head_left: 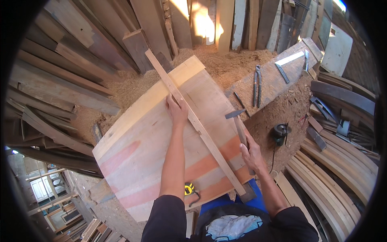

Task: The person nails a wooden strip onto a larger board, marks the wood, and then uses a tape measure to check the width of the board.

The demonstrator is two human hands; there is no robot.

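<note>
A long narrow wooden strip (209,142) lies slantwise across a broad curved plywood panel (149,157), which has reddish bands and a paler board along its far edge. My left hand (177,111) grips the strip near its far end, fingers against its side. In my right hand (252,153) is a hammer (240,130), held by the handle with its dark head pointing away from me, above the panel's right edge. A yellow and black tape measure (189,188) rests on the panel near my left forearm.
Pincers (257,86) and a metal square (288,62) lie on a sawdust-covered plank (270,80) at the far right. A dark power tool (281,132) with a cord sits on the ground. Upright boards (149,24) line the back; curved timbers (322,189) are stacked at right.
</note>
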